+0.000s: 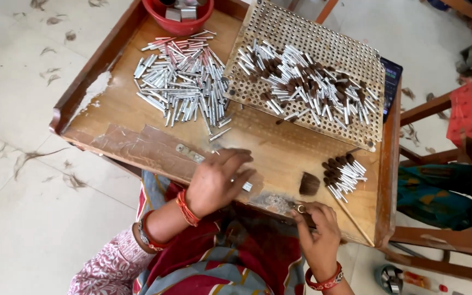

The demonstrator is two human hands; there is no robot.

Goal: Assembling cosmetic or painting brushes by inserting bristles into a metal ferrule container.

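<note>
Seen from above: a wooden work table [137, 109] with raised edges, its surface scuffed and patched.

Left hand [217, 183] at about 6 o'clock on the table, palm down, fingers loosely spread and blurred, resting over the wood just beside a small silver tube [247, 186] that shows at the fingertips; whether pinched or merely touched cannot be told. Red bangles on that wrist.

Right hand [317, 232] at about 5 o'clock, at the near edge of the table, thumb and forefinger pressed together on something small and dark at the table edge, too small to make out; a ring on one finger, a red bangle at the wrist.

Just beyond the right hand, toward 1 o'clock from it, a small tuft of brown bristle [309, 184] lying alone, and beside that, further toward 3 o'clock, a small pile of finished brush tips [344, 173], dark ends and silver tubes.

At 12 o'clock, a loose heap of empty silver ferrules [184, 82]. At 1 to 2 o'clock, a perforated board [307, 33] tilted on the table, bearing a larger heap of filled tubes [307, 84]. At the far edge, 12 o'clock, a red bowl [177, 23].
</note>
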